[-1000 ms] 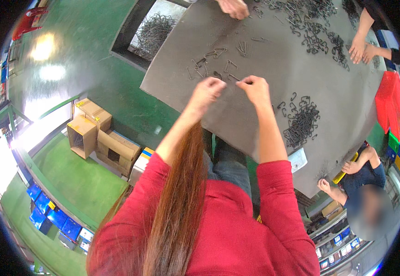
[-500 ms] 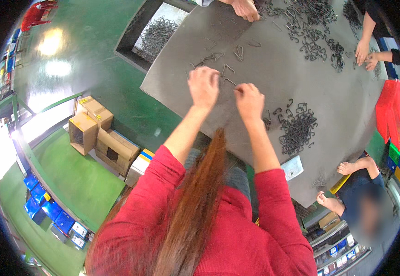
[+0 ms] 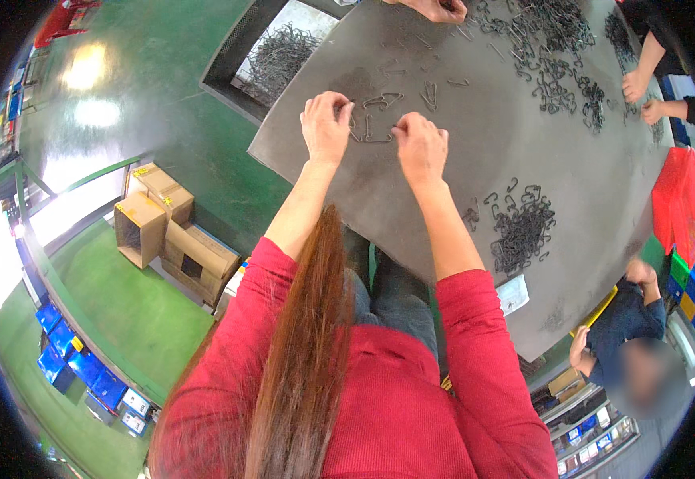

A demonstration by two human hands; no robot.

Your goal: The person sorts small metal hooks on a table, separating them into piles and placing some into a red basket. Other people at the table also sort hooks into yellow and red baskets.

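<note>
My left hand (image 3: 325, 132) is raised over the grey table (image 3: 443, 184), thumb and fingers pinched together. What lies in that pinch is too small to make out. My right hand (image 3: 422, 150) is also pinched, its fingertips at the end of a thin bent wire piece (image 3: 378, 141); whether they grip it I cannot tell. Between and beyond the hands lie several loose dark wire hooks (image 3: 383, 100) and a narrow V-shaped wire piece (image 3: 429, 96). A pile of dark metal hooks (image 3: 523, 229) rests to the right of my right forearm.
Larger hook heaps (image 3: 555, 48) cover the far right. A bin of wire pieces (image 3: 279, 56) stands beyond the left edge. A small white tray (image 3: 513, 294) sits by the near edge. Co-workers' hands (image 3: 641, 96) are at the table's far and right sides. Cardboard boxes (image 3: 144, 227) stand left.
Both my hands have moved slightly left and away from me. The left fingers have drawn into a pinch. The far co-worker's hand shifted right; the near-right co-worker's hands lifted off the table edge.
</note>
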